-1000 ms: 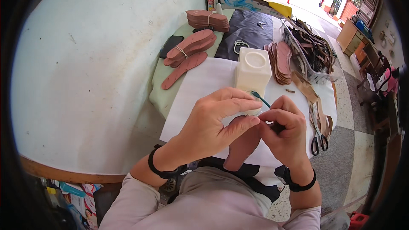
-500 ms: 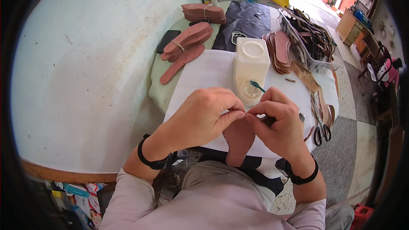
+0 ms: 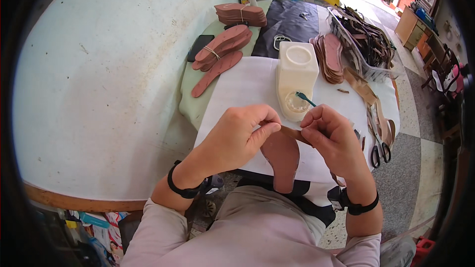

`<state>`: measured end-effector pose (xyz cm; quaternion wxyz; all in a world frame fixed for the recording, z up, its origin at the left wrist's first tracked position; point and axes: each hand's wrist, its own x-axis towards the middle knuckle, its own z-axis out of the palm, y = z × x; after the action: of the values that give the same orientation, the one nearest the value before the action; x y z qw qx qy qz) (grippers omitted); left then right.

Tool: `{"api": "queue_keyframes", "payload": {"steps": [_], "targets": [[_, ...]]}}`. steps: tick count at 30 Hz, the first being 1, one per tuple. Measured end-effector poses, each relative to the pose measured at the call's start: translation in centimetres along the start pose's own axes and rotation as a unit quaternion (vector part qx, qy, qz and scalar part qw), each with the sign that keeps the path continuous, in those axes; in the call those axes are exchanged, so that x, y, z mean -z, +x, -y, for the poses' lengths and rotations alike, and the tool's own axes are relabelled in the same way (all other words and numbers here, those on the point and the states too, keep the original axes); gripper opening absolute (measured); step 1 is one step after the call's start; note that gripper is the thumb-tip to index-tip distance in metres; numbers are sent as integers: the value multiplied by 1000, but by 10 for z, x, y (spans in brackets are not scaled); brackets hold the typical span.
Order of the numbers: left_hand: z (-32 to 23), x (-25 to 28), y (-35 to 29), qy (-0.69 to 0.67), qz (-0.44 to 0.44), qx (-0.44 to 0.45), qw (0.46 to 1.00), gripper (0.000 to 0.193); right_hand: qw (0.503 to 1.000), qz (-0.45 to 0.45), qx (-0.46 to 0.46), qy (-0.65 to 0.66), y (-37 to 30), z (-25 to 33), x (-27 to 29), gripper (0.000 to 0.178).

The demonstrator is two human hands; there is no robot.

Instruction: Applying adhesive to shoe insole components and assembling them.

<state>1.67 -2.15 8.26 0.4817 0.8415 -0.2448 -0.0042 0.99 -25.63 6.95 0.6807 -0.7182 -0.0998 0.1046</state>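
A narrow brown strip [image 3: 296, 135] is stretched between my hands. My left hand [image 3: 247, 131] pinches its one end with thumb and fingertips, and my right hand [image 3: 334, 136] pinches it farther along. Just below the strip a reddish-brown shoe insole [image 3: 284, 165] lies at the near edge of the white sheet [image 3: 237, 99], its narrow end toward me. The strip partly covers its wide end. Beyond my hands stands a cream plastic container [image 3: 298, 76] with a round opening at its near side. A small green-handled brush [image 3: 307, 100] rests in that opening.
Banded insole stacks [image 3: 222, 44] lie at the far left, beside a dark flat case [image 3: 200, 47]. More insoles [image 3: 327, 57] sit right of the container. A clear bin [image 3: 368, 64] holds dark strips. Black-handled scissors [image 3: 380, 153] and tan strips [image 3: 360, 86] lie at the right edge.
My hands have moved apart from nearly touching, and a length of the strip now shows between them. The whole view has shifted slightly.
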Motion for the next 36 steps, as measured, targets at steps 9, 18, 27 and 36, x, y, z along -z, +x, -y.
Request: {"api": "queue_keyframes", "payload": {"steps": [9,18,27,36], "targets": [[13,-4,-1,-26,-26,46,998,16,999,-35,9,22,-8,-31,-5,2],[23,-8,1,-26,-29,60,997,18,999,-36,19,19,-5,-51,-4,3],[25,-13,3,-41,-23,80,996,17,998,-55,27,-23,-7,-57,-7,2],[25,-14,4,-32,-27,77,996,17,984,-76,110,-117,-5,-54,-11,7]]}}
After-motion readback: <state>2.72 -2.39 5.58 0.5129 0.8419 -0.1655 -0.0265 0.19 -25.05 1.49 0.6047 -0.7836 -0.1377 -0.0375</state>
